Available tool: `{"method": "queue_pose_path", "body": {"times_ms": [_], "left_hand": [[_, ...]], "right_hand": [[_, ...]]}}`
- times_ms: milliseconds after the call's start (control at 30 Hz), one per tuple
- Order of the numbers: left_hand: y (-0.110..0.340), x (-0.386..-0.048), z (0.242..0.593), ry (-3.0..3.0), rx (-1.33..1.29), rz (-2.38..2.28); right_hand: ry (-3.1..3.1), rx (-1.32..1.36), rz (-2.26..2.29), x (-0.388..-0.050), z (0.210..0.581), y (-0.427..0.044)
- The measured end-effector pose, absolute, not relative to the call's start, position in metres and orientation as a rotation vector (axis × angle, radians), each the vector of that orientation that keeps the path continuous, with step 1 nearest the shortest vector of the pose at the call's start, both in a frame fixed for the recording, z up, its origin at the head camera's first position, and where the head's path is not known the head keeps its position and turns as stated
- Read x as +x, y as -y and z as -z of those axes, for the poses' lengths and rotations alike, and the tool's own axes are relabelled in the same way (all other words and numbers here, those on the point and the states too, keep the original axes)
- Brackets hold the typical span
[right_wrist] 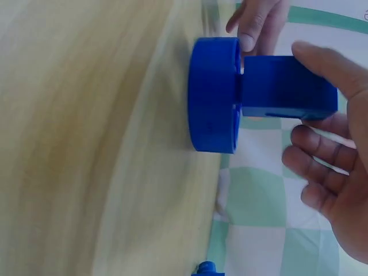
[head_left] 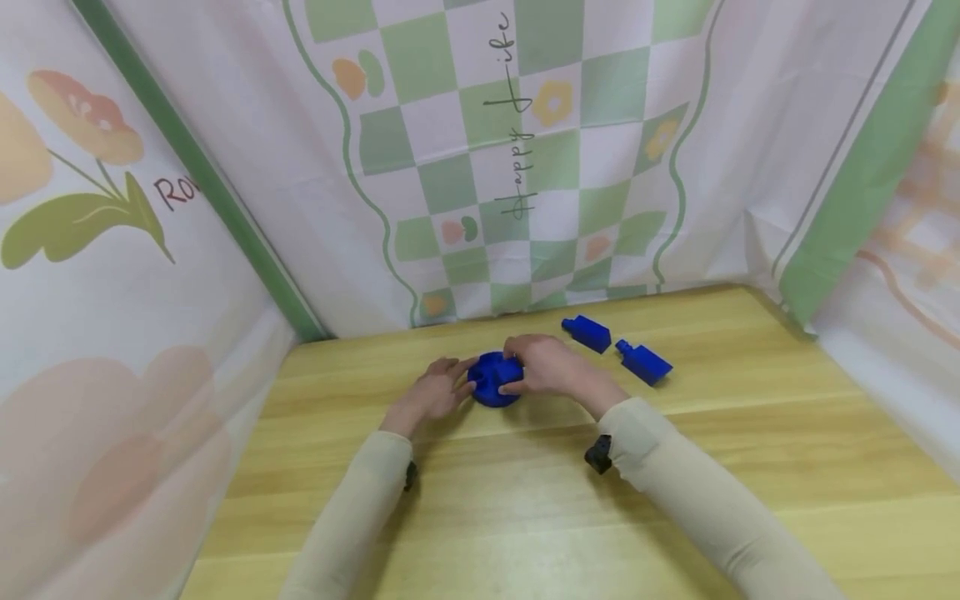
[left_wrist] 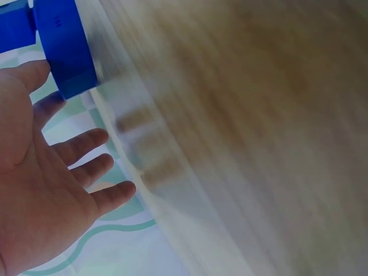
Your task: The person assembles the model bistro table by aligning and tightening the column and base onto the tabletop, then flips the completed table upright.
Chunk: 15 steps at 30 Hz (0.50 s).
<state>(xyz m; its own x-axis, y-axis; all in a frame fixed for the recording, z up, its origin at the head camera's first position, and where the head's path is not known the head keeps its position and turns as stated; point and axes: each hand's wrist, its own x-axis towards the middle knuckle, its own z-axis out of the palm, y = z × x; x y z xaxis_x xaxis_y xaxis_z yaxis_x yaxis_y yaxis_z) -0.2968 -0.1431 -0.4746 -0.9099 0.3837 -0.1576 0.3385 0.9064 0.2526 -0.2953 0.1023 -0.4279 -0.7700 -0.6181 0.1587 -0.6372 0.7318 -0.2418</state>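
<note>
A round blue base (head_left: 487, 398) lies flat on the wooden table. A blue rectangular block (right_wrist: 284, 86) stands upright over it, its narrow neck meeting the base's top; how deep the neck sits is hidden. Thumb and fingertips of my right hand (head_left: 551, 367) pinch the block near its upper end, the other fingers loosely bent. On the base's left side rests my left hand (head_left: 435, 392), its thumb and index finger touching the rim. Its remaining fingers (left_wrist: 86, 146) spread out, fairly straight, off the base.
Two more blue blocks with knobbed necks, a farther one (head_left: 588, 333) and a nearer one (head_left: 645, 364), lie right of my right hand. A patterned curtain (head_left: 517, 167) hangs behind the table's back edge (head_left: 360, 335), with more cloth at both sides.
</note>
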Motion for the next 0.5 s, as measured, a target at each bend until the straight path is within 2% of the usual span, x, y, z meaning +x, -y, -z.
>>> {"method": "queue_pose_path", "body": {"times_ms": [267, 500], "left_hand": [[0.1439, -0.2970, 0.4740, -2.851, 0.543, -0.344], [0.1445, -0.2958, 0.4732, -2.838, 0.523, -0.340]], "right_hand": [[2.816, 1.109, -0.432, -0.2950, 0.4273, -0.1005], [2.736, 1.147, -0.241, -0.2953, 0.4259, -0.0947]]}}
